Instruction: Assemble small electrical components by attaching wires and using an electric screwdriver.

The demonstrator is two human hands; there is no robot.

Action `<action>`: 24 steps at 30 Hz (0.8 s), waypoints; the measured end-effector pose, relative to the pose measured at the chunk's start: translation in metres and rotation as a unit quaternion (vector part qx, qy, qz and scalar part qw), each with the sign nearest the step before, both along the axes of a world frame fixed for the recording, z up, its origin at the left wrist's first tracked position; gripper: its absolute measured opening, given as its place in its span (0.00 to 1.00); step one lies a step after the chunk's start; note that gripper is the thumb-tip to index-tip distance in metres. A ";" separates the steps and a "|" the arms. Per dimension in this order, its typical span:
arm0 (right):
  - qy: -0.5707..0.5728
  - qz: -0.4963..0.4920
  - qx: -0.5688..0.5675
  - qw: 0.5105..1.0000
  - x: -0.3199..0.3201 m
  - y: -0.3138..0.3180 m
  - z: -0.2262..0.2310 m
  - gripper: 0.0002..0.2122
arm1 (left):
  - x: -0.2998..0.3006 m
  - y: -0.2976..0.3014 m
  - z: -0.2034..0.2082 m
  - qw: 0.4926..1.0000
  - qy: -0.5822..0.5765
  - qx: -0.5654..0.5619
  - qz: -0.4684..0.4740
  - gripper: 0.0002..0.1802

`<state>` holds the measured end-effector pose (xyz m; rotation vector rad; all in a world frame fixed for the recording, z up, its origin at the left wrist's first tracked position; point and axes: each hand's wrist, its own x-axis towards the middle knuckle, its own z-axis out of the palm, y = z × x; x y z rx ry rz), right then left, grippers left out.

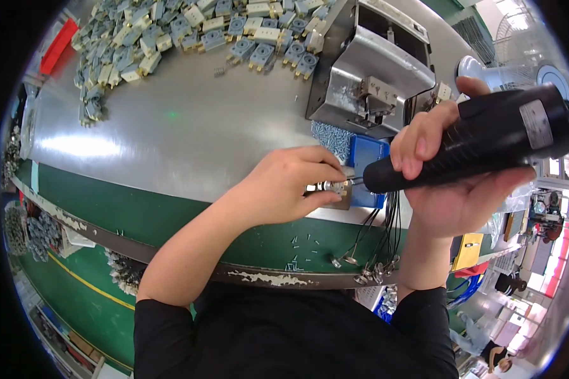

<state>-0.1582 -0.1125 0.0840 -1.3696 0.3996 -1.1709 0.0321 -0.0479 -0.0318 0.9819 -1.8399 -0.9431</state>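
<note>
My right hand [442,170] is wrapped round a black electric screwdriver [487,136], held nearly level with its tip pointing left. The fingers of my left hand [291,183] pinch a small metal part [325,186], its kind partly hidden by the fingertips. The thin bit [356,179] reaches up to that part; whether it touches cannot be made out. Beneath the bit is a blue plastic tray [378,153], with a pile of small bluish screws [332,139] beside it.
Many grey and cream block-shaped parts [212,39] are heaped at the far side of the metal tabletop [189,139]. A bent metal fixture [341,82] stands behind the tray. Black leads [392,221] with round metal ends hang near the front edge. Loose screws [306,243] lie on the green surface.
</note>
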 end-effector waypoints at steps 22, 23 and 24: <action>-0.008 0.007 0.026 1.000 0.005 0.005 -0.018 0.51 | 0.000 0.003 -0.008 1.000 0.012 -0.014 0.005 0.14; 0.003 0.001 0.023 1.000 0.006 0.005 -0.017 0.51 | 0.000 0.004 -0.008 1.000 0.011 -0.013 0.006 0.14; 0.015 -0.005 0.019 1.000 0.007 0.004 -0.017 0.51 | 0.000 0.004 -0.007 1.000 0.011 -0.015 0.007 0.14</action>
